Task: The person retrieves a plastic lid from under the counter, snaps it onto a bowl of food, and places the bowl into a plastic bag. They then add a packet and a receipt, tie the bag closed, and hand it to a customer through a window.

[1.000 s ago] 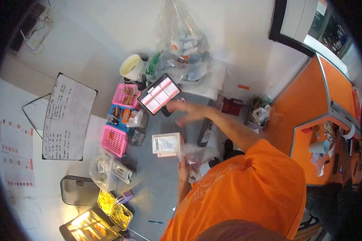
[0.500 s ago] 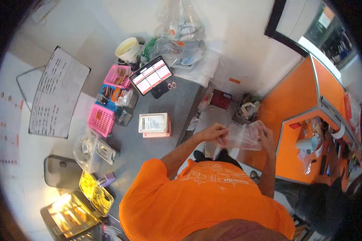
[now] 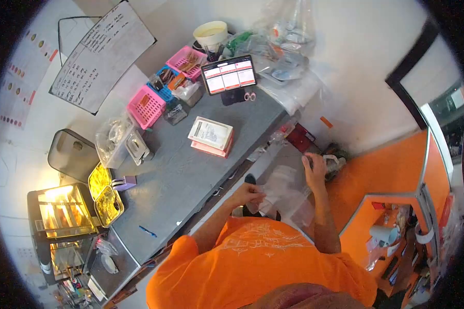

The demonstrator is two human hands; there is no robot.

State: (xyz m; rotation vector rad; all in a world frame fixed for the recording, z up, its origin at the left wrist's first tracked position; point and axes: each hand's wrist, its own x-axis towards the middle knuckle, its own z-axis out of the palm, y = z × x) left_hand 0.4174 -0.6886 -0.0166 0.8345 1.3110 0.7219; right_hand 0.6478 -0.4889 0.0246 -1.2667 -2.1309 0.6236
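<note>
Both hands are on a clear plastic bag [image 3: 283, 193], held out in front of the orange shirt [image 3: 258, 262], off the right edge of the grey worktop [image 3: 191, 175] rather than over it. Left hand [image 3: 247, 194] has its fingers curled in and pinching the bag's left edge, right hand [image 3: 314, 167] is up at the far corner with fingers closed around the plastic there, so the bag hangs stretched between the two. Can't really make out what's inside the bag, it just looks pale and crinkly. On the worktop, well apart from the hands, there's a white box [image 3: 210, 133] stacked on a pink one, and past that a tablet [image 3: 229, 74] propped up showing red and white tiles, with small scissors [image 3: 250, 96] lying just in front of it. Pink baskets [image 3: 148, 105] and a blue one sit in a row along the wall side, a cream tub [image 3: 210, 35] behind them, and a pile of clear bags [image 3: 286, 46] stuffed with stuff at the far end. Handwritten sheet [image 3: 100, 54] is stuck on the wall. Near the left edge there's a lit glass warmer [image 3: 62, 213] and two yellow containers [image 3: 104, 193] next to it, plus a blue pen [image 3: 147, 232] lying alone on the worktop. Orange counter [image 3: 397, 170] is off to the right.
</note>
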